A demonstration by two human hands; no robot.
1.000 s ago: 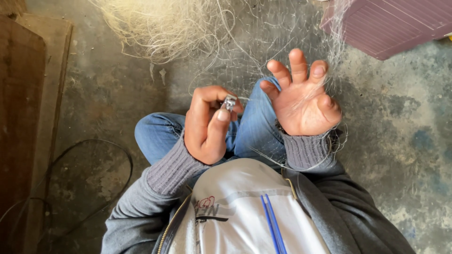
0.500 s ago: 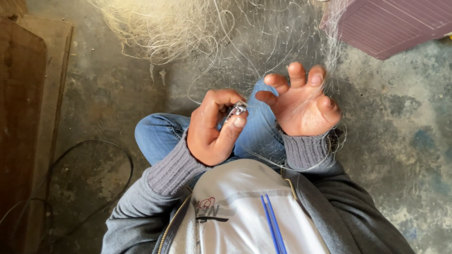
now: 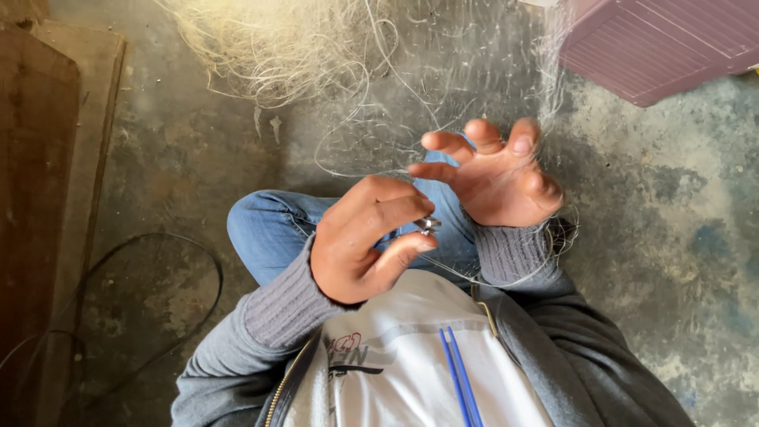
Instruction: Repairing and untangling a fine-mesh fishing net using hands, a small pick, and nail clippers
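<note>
- Left hand [image 3: 360, 245] pinching small shiny metal tool [image 3: 428, 224], axis unclear.
- Right hand [image 3: 498, 178] splayed open, fine pale fishing net [image 3: 332, 71] strands draped across fingers.

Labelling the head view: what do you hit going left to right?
Wooden boards → black cable → left hand holding a small metal piece → right hand, fingers spread in the net → purple crate.
</note>
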